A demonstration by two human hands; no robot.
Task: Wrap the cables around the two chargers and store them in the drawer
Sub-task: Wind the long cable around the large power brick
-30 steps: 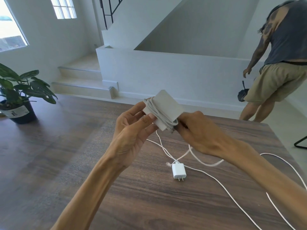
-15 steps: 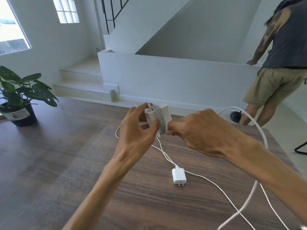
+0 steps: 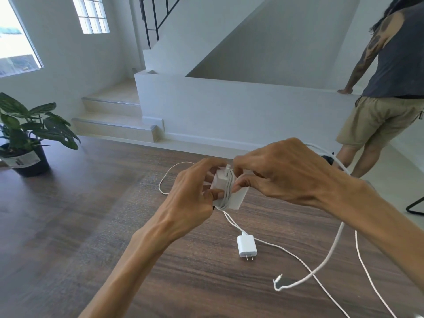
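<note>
Landmark: dark wood-grain tabletop; all places given from it.
Large charger: white square plastic power brick, held in the air above the tabletop's far middle, several turns of white cable already around its waist.
Left hand: left hand grips the brick's left side, fingers and thumb curled round it.
Right hand: right hand at the brick's right side, fingertips pinching the thick white cable against it — the exact finger hold is partly hidden.
Thick cable run: loops out behind the right wrist, drops toward the tabletop's right part, free plug end just above or on the wood; cannot tell which.
Small charger: small white two-prong wall adapter lying flat on the tabletop, below the held brick, prongs toward the near edge.
Thin cable: thin white cord runs from the adapter across the tabletop to the right — another stretch curves left of the hands.
Far left corner: green leafy plant in a black pot.
Beyond the far edge: a person in khaki shorts, by the white stair wall.
</note>
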